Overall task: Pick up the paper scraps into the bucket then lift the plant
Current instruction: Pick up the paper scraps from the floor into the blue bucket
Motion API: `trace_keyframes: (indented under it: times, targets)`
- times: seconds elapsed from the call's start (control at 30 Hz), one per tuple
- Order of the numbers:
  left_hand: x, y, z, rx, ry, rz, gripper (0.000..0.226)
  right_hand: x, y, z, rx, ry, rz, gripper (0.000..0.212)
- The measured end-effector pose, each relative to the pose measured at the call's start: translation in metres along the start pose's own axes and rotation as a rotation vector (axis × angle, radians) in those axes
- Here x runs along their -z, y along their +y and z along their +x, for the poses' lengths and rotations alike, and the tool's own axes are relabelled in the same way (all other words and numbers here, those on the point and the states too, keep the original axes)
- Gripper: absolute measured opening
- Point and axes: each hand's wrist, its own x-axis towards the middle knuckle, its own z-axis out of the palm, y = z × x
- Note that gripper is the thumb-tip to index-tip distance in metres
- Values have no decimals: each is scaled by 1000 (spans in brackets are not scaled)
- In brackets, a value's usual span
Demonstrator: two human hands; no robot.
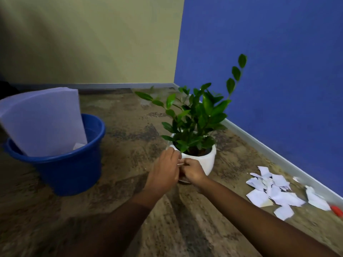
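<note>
Mottled floor [130, 219], round white pot [204, 161], blue bucket [70, 173], jagged paper scraps [278, 193]

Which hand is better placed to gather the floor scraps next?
Probably right. The paper scraps lie off to the side of the right hand, by the blue wall; the left hand sits nearer the bucket.

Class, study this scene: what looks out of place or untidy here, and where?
Torn paper scraps lie scattered on the floor beside the blue wall, not in the bucket. Large sheets stick up far above the bucket's rim.
</note>
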Motion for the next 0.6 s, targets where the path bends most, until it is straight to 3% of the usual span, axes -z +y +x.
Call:
trace_keyframes:
  times: [0.1, 0.2, 0.43, 0.6]
  targets:
    - [-19, 28, 2, -90, -84, -54, 31, 43, 25, -1, -7, 50, -96, 31]
    - [-44, 54, 4, -130, -172, -33, 35, 88, 51, -1, 22, 113, -355, 22]
    - [-106, 119, 13, -60, -398, -7, 46, 180, 105, 4, -47, 151, -824, 29]
    - [-146, 156, 13, -9, -508, -32, 57, 234, 142, 3, -51, 281, -981, 33]
